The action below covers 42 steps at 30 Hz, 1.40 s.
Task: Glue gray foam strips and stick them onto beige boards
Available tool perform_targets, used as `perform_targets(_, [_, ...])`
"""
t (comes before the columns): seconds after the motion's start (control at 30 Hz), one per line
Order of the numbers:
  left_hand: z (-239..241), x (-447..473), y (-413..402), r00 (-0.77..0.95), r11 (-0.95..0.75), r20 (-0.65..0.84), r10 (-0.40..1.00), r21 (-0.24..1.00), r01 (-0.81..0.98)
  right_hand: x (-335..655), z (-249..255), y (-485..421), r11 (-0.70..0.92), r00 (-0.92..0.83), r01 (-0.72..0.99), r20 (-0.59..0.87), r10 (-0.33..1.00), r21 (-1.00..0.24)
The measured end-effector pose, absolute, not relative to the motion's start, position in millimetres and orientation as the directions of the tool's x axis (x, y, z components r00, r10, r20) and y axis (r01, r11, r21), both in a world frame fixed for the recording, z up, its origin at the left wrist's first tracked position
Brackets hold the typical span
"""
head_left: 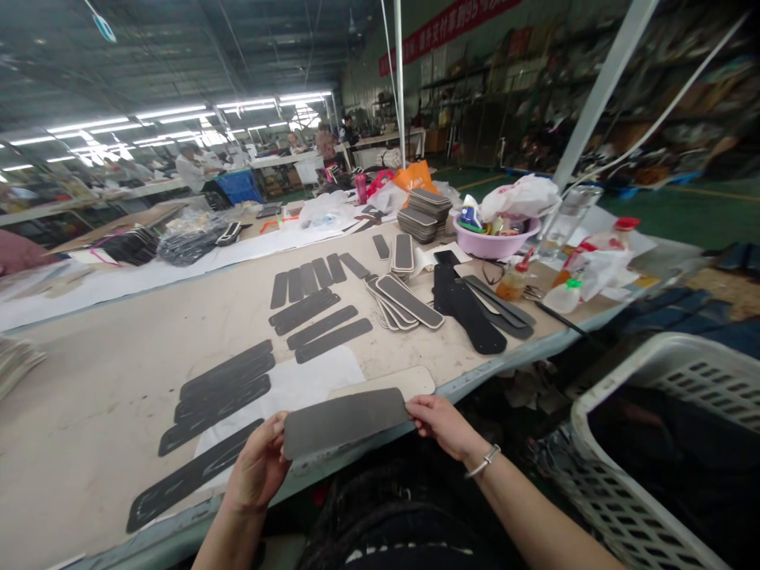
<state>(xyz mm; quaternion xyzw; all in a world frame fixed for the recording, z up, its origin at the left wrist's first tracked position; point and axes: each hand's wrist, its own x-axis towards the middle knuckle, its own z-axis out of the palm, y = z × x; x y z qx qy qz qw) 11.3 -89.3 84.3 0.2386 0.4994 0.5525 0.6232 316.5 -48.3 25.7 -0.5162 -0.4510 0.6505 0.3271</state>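
Between my two hands a dark grey strip with rounded corners (347,421) is held up at the table's near edge. My left hand (261,463) pinches its left end, fingers closed. At the other end, the fingertips of my right hand (442,426) are closed on the corner; a bracelet (484,461) is on that wrist. Just behind the strip lies a cream-coloured piece of similar shape (416,381), partly covered by it. White paper (321,372) lies beneath and to the left. Several dark strips (226,380) rest left of my hands, looking glossy on top.
Pale-edged dark pieces (409,301) and long black pieces (469,313) lie farther back. A pink basin (495,241), a stack of pieces (423,214) and small bottles (514,277) stand toward the right. A white plastic basket (670,356) is beside the table. Co-workers sit far off.
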Motion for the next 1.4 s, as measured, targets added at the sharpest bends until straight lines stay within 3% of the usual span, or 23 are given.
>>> perform_targets(0.1, [71, 12, -69, -0.133, 0.295, -0.347, 0.928, 0.905, -0.307, 335, 30, -32, -0.272, -0.111, 0.227, -0.302, 0.947, -0.935])
perform_targets(0.2, [57, 18, -49, -0.173, 0.340, -0.342, 0.923, 0.939, -0.042, 351, 30, -14, -0.180, -0.006, 0.437, -0.203, 0.979, -0.881])
perform_targets(0.3, [42, 25, -32, -0.223, 0.409, -0.362, 0.905, 0.886, 0.217, 359, 25, -1, -0.138, 0.024, 0.588, -0.153, 0.988, -0.797])
perform_targets(0.43, [26, 29, -19, -0.270, 0.452, -0.366, 0.890, 0.787, 0.421, 361, 16, 8, -0.130, 0.028, 0.711, -0.158, 0.987, -0.691])
perform_targets(0.63, [22, 28, -12, -0.286, 0.466, -0.368, 0.885, 0.716, 0.520, 360, 15, 11, -0.141, 0.028, 0.795, -0.197, 0.980, -0.590])
perform_targets(0.93, [26, 26, -13, -0.240, 0.476, -0.415, 0.878, 0.695, 0.539, 363, 16, 12, -0.118, -0.026, 0.838, -0.254, 0.967, -0.533])
perform_targets(1.4, [26, 32, -14, -0.229, 0.355, -0.291, 0.929, 0.529, 0.771, 359, 18, 11, -0.131, -0.002, 0.854, -0.254, 0.967, -0.504])
